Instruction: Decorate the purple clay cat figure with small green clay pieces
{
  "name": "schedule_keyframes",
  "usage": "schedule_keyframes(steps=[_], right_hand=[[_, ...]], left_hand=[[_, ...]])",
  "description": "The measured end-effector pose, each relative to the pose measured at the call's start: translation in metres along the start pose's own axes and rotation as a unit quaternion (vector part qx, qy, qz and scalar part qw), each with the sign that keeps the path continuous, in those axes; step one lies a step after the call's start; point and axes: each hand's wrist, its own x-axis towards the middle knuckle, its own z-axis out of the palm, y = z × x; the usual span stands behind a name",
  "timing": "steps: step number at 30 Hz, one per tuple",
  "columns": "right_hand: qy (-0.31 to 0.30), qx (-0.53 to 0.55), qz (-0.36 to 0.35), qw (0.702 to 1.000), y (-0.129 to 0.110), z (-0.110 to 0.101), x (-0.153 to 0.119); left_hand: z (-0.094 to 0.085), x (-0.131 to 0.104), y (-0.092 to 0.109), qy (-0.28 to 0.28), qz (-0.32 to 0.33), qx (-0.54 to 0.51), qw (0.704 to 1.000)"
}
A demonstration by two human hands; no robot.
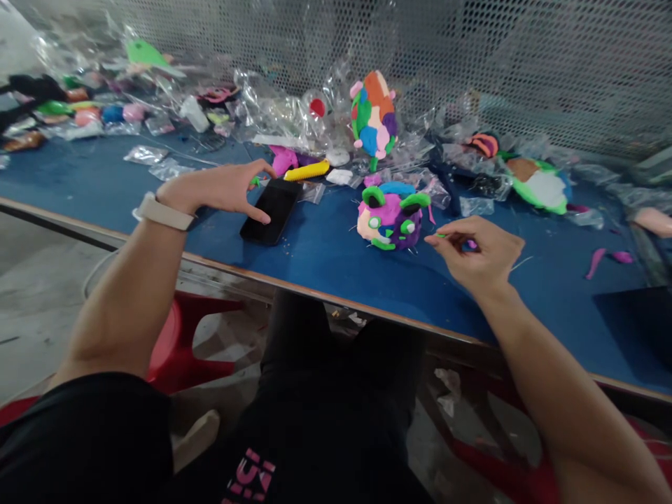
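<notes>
A person in black sits at a blue desk (325,260), a red stool (192,343) below its edge. The right hand (439,237) has thumb and forefinger pinched on a green scrap (442,235), a fingertip grip that seems suited to so small a piece. Just beside those fingertips, a multicolored cat head (389,222) sits upright on the desk, its face toward the wearer, probably so the features stay in easy view. The left hand (231,189) arches, fingers spread, over a black phone (271,212); whether the thumb presses the screen cannot be told. The phone lies flat, likely for a quick glance. Beyond are a yellow tool (307,171) and a patchwork egg (374,115) on a green stem, upright among clear bags (283,105), apparently pushed back to free working room before a mesh screen (504,63).
</notes>
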Motion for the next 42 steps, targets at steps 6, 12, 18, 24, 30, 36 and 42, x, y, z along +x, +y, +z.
schedule_keyframes(steps=[6, 12, 18, 24, 30, 36, 42], right_hand=[[-0.007, -0.021, 0.027, 0.999, 0.0, 0.0, 0.0], [0.01, -0.008, -0.013, 1.0, 0.0, 0.0, 0.0], [0.009, 0.01, -0.054, 0.998, -0.002, 0.002, 0.002], [0.032, 0.013, -0.06, 0.998, -0.002, 0.003, 0.002], [-0.028, -0.036, -0.128, 0.991, -0.008, 0.003, -0.001], [-0.018, -0.052, -0.233, 0.971, -0.034, -0.005, 0.02], [0.086, -0.061, -0.208, 0.972, -0.027, -0.006, 0.059]], left_hand=[[-0.006, 0.001, 0.008, -0.029, -0.011, 0.03, 0.999], [-0.006, -0.002, 0.015, -0.051, -0.041, 0.028, 0.997], [-0.009, -0.012, 0.023, -0.027, -0.005, 0.045, 0.999], [-0.009, -0.017, 0.074, 0.125, 0.014, -0.032, 0.992], [0.035, -0.011, 0.167, 0.171, 0.186, -0.05, 0.966], [0.054, 0.001, 0.203, 0.236, 0.296, -0.071, 0.923], [0.027, 0.039, 0.23, 0.4, 0.285, -0.242, 0.837]])
